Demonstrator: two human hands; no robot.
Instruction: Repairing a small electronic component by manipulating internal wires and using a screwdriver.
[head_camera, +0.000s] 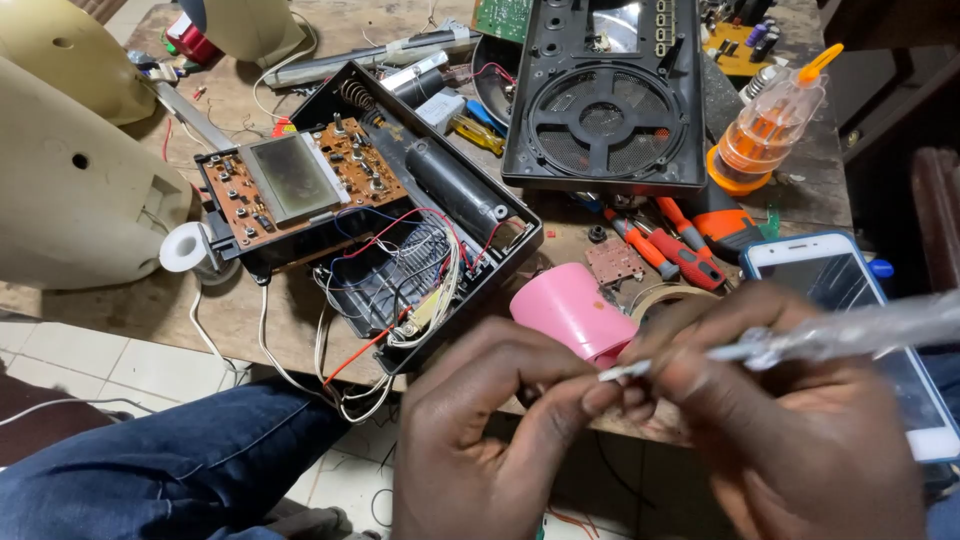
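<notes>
My left hand (490, 430) and my right hand (790, 420) meet low in the view, in front of the table edge. The right hand grips a thin metal tool with a clear, blurred handle (850, 330) that points left. Its tip (612, 373) touches the fingertips of my left hand, which pinch something too small to make out. Behind the hands lies a pink cup (570, 310) on its side. An opened black radio case (440, 230) with a brown circuit board (295, 185) and loose wires sits left of the hands.
A black speaker panel (605, 100) lies at the back. Red-handled screwdrivers (670, 245), an orange-capped clear bottle (765, 130), a tape roll (670, 297) and a smartphone (860, 330) sit at right. Cream plastic housings (70, 190) stand at left. My jeans-clad leg (170, 460) is below.
</notes>
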